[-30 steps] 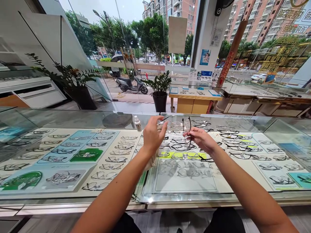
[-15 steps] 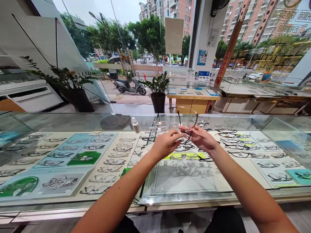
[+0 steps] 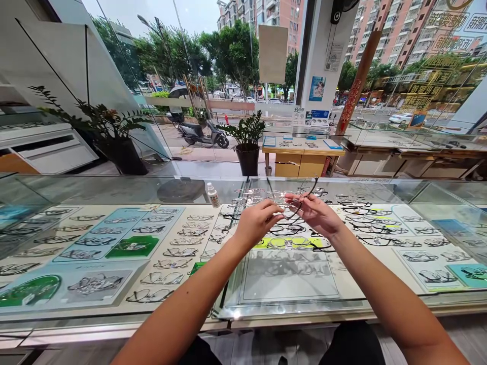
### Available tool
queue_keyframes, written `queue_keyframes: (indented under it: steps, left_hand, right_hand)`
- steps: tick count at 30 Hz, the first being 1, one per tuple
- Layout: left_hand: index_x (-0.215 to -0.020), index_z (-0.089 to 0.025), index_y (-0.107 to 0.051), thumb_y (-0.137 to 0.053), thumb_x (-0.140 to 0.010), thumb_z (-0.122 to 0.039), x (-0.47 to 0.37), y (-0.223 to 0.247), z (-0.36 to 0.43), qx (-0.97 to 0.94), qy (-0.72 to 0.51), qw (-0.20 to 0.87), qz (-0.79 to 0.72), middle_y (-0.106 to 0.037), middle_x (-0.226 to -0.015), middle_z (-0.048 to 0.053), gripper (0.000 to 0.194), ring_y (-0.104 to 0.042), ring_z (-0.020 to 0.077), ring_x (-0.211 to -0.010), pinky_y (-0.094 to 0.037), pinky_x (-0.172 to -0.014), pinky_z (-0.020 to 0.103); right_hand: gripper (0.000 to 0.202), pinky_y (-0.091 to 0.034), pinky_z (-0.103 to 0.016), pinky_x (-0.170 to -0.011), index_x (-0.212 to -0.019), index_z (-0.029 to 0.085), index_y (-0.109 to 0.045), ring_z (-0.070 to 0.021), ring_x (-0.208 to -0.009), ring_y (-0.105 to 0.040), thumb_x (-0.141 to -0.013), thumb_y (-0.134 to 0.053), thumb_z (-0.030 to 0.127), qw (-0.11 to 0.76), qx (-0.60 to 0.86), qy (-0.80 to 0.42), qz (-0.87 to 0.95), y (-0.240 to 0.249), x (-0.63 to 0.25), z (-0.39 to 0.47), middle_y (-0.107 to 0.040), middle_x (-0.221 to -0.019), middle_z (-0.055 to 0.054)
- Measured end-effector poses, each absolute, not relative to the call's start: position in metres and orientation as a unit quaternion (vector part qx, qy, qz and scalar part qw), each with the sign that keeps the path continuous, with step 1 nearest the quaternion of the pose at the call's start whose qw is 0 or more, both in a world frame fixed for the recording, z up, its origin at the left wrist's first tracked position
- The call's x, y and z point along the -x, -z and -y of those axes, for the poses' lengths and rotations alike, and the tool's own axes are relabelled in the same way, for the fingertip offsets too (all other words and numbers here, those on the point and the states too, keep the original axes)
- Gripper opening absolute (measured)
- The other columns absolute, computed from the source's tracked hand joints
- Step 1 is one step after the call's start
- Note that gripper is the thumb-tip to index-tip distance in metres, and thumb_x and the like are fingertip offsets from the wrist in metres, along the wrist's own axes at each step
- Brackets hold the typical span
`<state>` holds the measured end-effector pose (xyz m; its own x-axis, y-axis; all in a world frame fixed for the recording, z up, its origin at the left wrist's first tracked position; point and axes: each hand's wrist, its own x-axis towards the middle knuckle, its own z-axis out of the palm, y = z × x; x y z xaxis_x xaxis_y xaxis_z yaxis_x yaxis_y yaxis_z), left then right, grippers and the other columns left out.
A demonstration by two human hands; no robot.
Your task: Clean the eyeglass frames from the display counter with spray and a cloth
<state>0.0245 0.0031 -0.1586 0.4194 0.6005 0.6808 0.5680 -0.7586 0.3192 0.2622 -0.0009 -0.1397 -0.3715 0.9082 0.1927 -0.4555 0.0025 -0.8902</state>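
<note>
Above the glass display counter, both hands hold one pair of thin-framed glasses (image 3: 300,207) with dark temples pointing up and away. My left hand (image 3: 261,219) has its fingers closed at the left side of the frame. On the other side, my right hand (image 3: 315,214) pinches the frame between thumb and fingers. Parts of the lenses and rim are hidden by the fingers. Beneath the hands, a row of glasses lies in the counter, among them a clear pair (image 3: 289,243) on a yellow-green strip.
A small white bottle (image 3: 213,195) stands on the glass counter (image 3: 182,319) left of the hands. Many glasses lie inside the counter on both sides. Beyond it are a potted plant (image 3: 247,137), a wooden display table (image 3: 304,151) and large windows.
The glasses have turned in the hands, and their temples now lean farther right. The left hand has shifted slightly left; the right hand stays nearly in place.
</note>
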Motion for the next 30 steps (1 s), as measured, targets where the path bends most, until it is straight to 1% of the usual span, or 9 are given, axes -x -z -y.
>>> queue_keyframes:
  steps: [5, 9, 11, 15, 18, 20, 22, 26, 30]
  left_hand:
    - [-0.097, -0.023, -0.078, -0.064, -0.105, -0.043, -0.024, 0.156, -0.001, -0.828, -0.426, 0.046, -0.362, -0.078, -0.098, 0.006, 0.026, -0.069, 0.0178, -0.081, -0.044, -0.07, 0.029]
    - [-0.121, -0.022, -0.073, -0.071, -0.099, -0.042, -0.027, 0.149, 0.005, -0.809, -0.455, 0.137, -0.347, -0.076, -0.102, 0.006, 0.03, -0.068, 0.0176, -0.082, -0.049, -0.077, 0.03]
    - [-0.131, -0.023, -0.068, -0.074, -0.096, -0.042, -0.028, 0.143, 0.007, -0.759, -0.49, 0.224, -0.366, -0.073, -0.102, 0.005, 0.04, -0.065, 0.0171, -0.08, -0.051, -0.076, 0.03]
    - [-0.113, -0.02, -0.069, -0.072, -0.08, -0.033, -0.02, 0.124, 0.005, -0.6, -0.536, 0.465, -0.37, -0.065, -0.098, 0.004, 0.035, -0.061, 0.0172, -0.083, -0.051, -0.067, 0.026]
    - [-0.117, -0.02, -0.067, -0.066, -0.066, -0.03, -0.007, 0.116, -0.005, -0.497, -0.501, 0.606, -0.367, -0.065, -0.099, 0.004, 0.052, -0.056, 0.0151, -0.071, -0.048, -0.057, 0.026]
    - [-0.121, -0.021, -0.065, -0.062, -0.065, -0.031, -0.001, 0.119, -0.014, -0.5, -0.492, 0.586, -0.405, -0.065, -0.097, 0.004, 0.057, -0.054, 0.0152, -0.065, -0.047, -0.055, 0.028]
    - [-0.115, -0.019, -0.065, -0.06, -0.066, -0.029, 0.002, 0.127, -0.024, -0.551, -0.509, 0.481, -0.455, -0.067, -0.097, 0.005, 0.051, -0.057, 0.0167, -0.068, -0.049, -0.061, 0.03]
    - [-0.11, -0.02, -0.063, -0.064, -0.07, -0.02, 0.006, 0.148, -0.04, -0.601, -0.528, 0.348, -0.488, -0.07, -0.113, 0.008, 0.04, -0.067, 0.0222, -0.095, -0.053, -0.088, 0.037]
    - [-0.111, -0.021, -0.062, -0.064, -0.078, -0.015, 0.013, 0.154, -0.046, -0.624, -0.543, 0.248, -0.504, -0.07, -0.118, 0.009, 0.034, -0.066, 0.0271, -0.113, -0.048, -0.106, 0.045]
  right_hand:
    - [0.026, -0.044, -0.051, -0.124, -0.09, 0.028, -0.072, -0.0242, -0.123, -0.074, -0.082, -0.091, 0.044, 0.525, 0.235, -0.659, 0.485, 0.136, -0.262, 0.002, -0.08, -0.13, -0.004]
    - [0.027, -0.047, -0.05, -0.123, -0.092, 0.03, -0.073, -0.0233, -0.119, -0.075, -0.08, -0.093, 0.043, 0.553, 0.225, -0.663, 0.451, 0.131, -0.264, 0.004, -0.081, -0.122, -0.001]
    - [0.023, -0.05, -0.047, -0.121, -0.092, 0.031, -0.074, -0.0221, -0.12, -0.074, -0.083, -0.091, 0.043, 0.566, 0.218, -0.66, 0.443, 0.128, -0.269, 0.004, -0.081, -0.121, 0.0]
    - [0.018, -0.058, -0.035, -0.11, -0.088, 0.03, -0.075, -0.0186, -0.117, -0.074, -0.085, -0.089, 0.04, 0.584, 0.2, -0.65, 0.443, 0.122, -0.277, 0.003, -0.081, -0.12, 0.002]
    - [0.019, -0.059, -0.033, -0.106, -0.087, 0.03, -0.076, -0.0178, -0.115, -0.074, -0.084, -0.091, 0.041, 0.591, 0.193, -0.644, 0.445, 0.12, -0.28, 0.001, -0.081, -0.119, 0.001]
    - [0.019, -0.058, -0.034, -0.107, -0.087, 0.029, -0.076, -0.0182, -0.115, -0.074, -0.083, -0.091, 0.041, 0.593, 0.196, -0.643, 0.444, 0.12, -0.281, 0.001, -0.08, -0.119, 0.001]
    - [0.019, -0.058, -0.034, -0.107, -0.088, 0.029, -0.077, -0.0184, -0.114, -0.074, -0.082, -0.092, 0.04, 0.591, 0.199, -0.647, 0.44, 0.121, -0.28, 0.001, -0.081, -0.118, 0.0]
    - [0.021, -0.058, -0.032, -0.104, -0.087, 0.029, -0.077, -0.0172, -0.113, -0.075, -0.079, -0.094, 0.039, 0.588, 0.202, -0.653, 0.432, 0.122, -0.279, 0.0, -0.081, -0.115, 0.001]
    - [0.022, -0.057, -0.034, -0.106, -0.086, 0.029, -0.077, -0.0181, -0.113, -0.074, -0.078, -0.094, 0.041, 0.584, 0.216, -0.648, 0.439, 0.124, -0.277, -0.001, -0.081, -0.116, 0.0]
